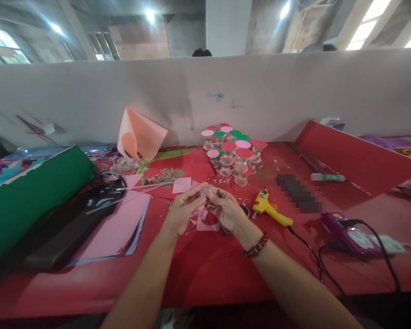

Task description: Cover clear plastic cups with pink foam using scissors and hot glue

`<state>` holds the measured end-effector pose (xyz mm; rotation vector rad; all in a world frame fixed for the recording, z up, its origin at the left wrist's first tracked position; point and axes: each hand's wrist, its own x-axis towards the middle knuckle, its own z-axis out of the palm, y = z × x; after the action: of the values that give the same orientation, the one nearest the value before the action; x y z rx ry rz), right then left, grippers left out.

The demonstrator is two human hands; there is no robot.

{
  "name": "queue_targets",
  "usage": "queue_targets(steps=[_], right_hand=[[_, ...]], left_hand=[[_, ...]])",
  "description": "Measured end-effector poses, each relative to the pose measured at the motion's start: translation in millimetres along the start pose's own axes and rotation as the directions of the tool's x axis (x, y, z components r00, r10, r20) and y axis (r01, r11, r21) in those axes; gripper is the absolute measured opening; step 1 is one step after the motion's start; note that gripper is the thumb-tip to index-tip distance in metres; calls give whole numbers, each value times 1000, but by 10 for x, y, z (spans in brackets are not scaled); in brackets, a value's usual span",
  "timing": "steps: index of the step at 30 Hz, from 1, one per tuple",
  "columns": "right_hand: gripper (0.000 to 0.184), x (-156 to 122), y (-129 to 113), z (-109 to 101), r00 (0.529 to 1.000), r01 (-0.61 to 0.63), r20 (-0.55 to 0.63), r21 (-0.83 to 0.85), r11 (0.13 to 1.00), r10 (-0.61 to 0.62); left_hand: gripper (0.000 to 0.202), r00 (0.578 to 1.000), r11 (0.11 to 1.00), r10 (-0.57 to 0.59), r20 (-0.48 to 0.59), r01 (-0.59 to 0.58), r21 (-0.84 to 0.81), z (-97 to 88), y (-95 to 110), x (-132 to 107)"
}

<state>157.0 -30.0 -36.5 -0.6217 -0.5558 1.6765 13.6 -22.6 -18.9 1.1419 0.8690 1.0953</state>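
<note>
My left hand [182, 210] and my right hand [226, 209] meet over the red table [205, 269], both pinched on a small clear plastic cup [208, 193] held between their fingertips. A beaded bracelet [256, 246] circles my right wrist. Under the hands lie a pink paper piece [202, 223] and green-handled scissors [245, 211], partly hidden. A cluster of clear cups with pink, red and green paper lids [233, 148] stands just beyond.
A yellow glue gun [270, 209] with a black cord lies to the right, near a purple device [345, 233] and a glue stick [327, 177]. A green roll [30, 192], black bag [75, 214] and pink sheets [119, 228] fill the left. A white partition [205, 91] backs the table.
</note>
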Motion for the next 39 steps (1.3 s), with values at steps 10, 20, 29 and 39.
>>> queue_targets(steps=[10,20,29,39], right_hand=[[29,-41,20,14,1000,12,-14,-32,999,-12],[31,-69,-3,66,998,43,-34,-38,998,-44],[29,-27,-12,17,992,98,-77,-38,995,-100],[25,21,-106,-46,992,107,-72,44,993,-104]], left_hand=[[11,891,800,441,-109,-335,499,-18,-21,-9],[9,846,749,515,-136,-367,552,45,-31,-53],[10,877,707,478,-48,-352,613,88,26,-35],[3,941,815,314,-125,-199,544,-5,-25,8]])
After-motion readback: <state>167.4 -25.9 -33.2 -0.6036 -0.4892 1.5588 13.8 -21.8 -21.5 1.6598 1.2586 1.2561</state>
